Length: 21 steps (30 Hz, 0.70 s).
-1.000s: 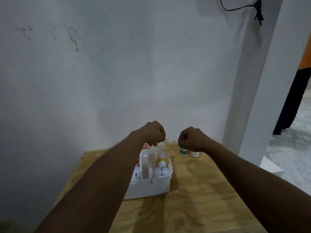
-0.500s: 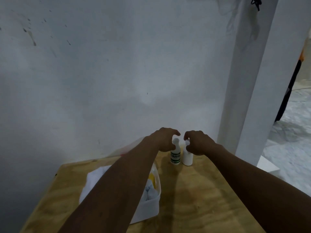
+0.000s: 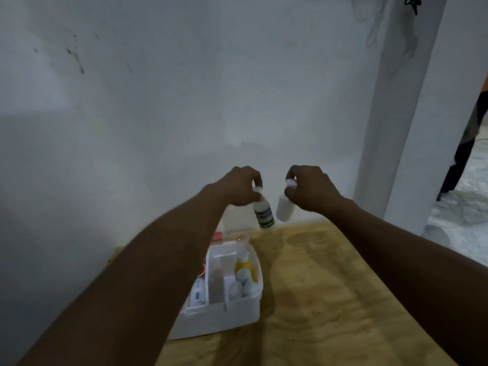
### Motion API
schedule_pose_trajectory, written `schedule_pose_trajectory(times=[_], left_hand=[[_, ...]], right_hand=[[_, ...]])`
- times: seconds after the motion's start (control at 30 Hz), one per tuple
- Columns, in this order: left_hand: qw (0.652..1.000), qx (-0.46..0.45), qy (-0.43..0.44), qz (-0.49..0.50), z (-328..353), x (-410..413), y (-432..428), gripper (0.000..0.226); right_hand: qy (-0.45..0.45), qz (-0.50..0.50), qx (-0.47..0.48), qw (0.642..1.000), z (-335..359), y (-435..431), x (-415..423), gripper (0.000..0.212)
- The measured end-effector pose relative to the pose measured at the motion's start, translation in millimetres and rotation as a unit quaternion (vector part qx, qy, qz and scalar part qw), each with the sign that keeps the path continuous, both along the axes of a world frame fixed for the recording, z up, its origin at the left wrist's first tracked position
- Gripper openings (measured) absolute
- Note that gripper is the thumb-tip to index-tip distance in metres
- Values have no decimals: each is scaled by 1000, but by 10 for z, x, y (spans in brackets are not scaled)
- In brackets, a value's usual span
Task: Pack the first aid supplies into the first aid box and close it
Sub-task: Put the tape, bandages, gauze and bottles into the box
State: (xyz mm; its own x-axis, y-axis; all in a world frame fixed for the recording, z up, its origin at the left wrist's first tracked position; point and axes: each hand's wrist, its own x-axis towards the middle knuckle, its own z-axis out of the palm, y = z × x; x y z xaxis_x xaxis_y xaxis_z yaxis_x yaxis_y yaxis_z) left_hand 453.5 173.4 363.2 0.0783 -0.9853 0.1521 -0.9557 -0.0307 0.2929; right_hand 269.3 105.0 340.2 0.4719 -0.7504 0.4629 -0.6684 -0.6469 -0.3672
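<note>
The open white first aid box [image 3: 219, 317] stands on the wooden table, its compartments holding a yellow bottle [image 3: 244, 266], white bottles and flat packets. My left hand [image 3: 239, 186] grips the cap of a small white bottle with a green label [image 3: 263, 214], lifted above the table's far edge. My right hand [image 3: 310, 187] holds a plain white bottle [image 3: 284, 211] by its top, tilted, beside the first bottle. Both bottles hang in the air behind the box. My left forearm hides the box's left part.
The wooden table [image 3: 330, 299] butts against a white wall. A white pillar [image 3: 412, 114] rises at the right, with tiled floor beyond it. A dark cable hangs at the pillar's top. A person in dark and orange clothing [image 3: 464, 143] stands at the far right edge.
Both hands closed on the two bottles standing at the table's far edge and lifted them off the wood. The view tilted so the box shows more fully.
</note>
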Motion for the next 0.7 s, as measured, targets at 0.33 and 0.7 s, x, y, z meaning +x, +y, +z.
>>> schedule_pose_trajectory(times=[0.33,0.7], left_hand=[[992,77,59,75,306,548,870,31],[981,161,88,55,40,477,1021,34]], right_hand=[[-14,93,5,996,264,750,598,26],[74,136,60,986,-115,876,723,23]])
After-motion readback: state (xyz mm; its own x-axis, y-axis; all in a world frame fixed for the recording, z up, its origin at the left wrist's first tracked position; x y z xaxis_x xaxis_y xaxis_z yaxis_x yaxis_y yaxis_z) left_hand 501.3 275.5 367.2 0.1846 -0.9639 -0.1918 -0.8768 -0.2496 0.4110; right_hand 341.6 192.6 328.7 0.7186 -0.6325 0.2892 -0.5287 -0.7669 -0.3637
